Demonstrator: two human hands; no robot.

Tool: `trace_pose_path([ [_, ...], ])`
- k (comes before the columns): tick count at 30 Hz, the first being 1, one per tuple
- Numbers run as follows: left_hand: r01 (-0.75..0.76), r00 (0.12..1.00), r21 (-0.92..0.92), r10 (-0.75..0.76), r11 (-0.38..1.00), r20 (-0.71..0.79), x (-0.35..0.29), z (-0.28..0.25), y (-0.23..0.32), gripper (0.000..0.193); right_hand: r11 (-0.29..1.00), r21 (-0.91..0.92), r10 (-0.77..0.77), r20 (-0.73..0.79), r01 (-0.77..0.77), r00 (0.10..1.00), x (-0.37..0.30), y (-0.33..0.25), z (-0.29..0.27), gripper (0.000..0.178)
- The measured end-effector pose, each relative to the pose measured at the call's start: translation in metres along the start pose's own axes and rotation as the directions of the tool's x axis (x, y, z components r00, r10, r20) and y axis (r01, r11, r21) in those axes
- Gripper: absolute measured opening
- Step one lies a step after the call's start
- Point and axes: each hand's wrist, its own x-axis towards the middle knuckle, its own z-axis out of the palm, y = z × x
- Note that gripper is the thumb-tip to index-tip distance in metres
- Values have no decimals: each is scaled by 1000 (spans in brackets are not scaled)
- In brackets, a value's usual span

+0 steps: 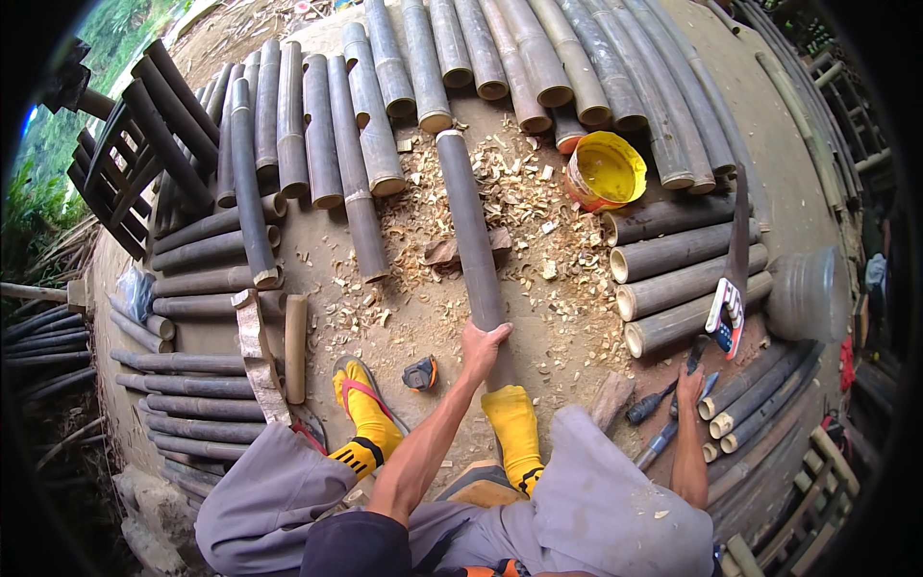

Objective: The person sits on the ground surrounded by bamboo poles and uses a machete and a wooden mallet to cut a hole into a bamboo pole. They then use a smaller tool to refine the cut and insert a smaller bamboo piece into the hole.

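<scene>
My left hand (484, 348) is wrapped round the near part of a dark bamboo pole (464, 212). The pole points away from me, resting across a brownish block (444, 253), and its near end lies by my yellow-socked right foot (511, 428). At the right, my right hand (689, 387) is closed around a dark-handled tool (695, 356); its kind is hidden. Beside that hand lie a black-handled tool (646, 408) and a blue-grey tool (661, 440). A handsaw (728, 313) leans on the bamboo stack just beyond it.
Bamboo lengths (519, 58) line the far side, with more stacked left (207, 385) and right (687, 279). A yellow bucket (606, 173) stands among wood chips (519, 192). A tape measure (419, 373) lies near my left foot (370, 413). A clear plastic jug (808, 293) stands far right.
</scene>
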Motion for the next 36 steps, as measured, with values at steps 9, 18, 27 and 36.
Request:
trace_pose_path([
  [9,101,982,-17,-97,995,162,-15,3,5,43,990,-135,-62,-234,31,970,-22,27,-10,60],
  [18,202,953,77,-215,976,215,-63,-30,-5,48,863,219,-415,-211,456,885,-163,-88,-15,26],
  [27,268,919,126,-292,955,266,-52,-29,-14,60,741,652,-229,472,-162,851,-251,-64,43,20],
  [36,367,897,-105,-322,924,302,-70,-30,-12,60,842,482,-329,815,-243,477,-306,-107,13,69],
])
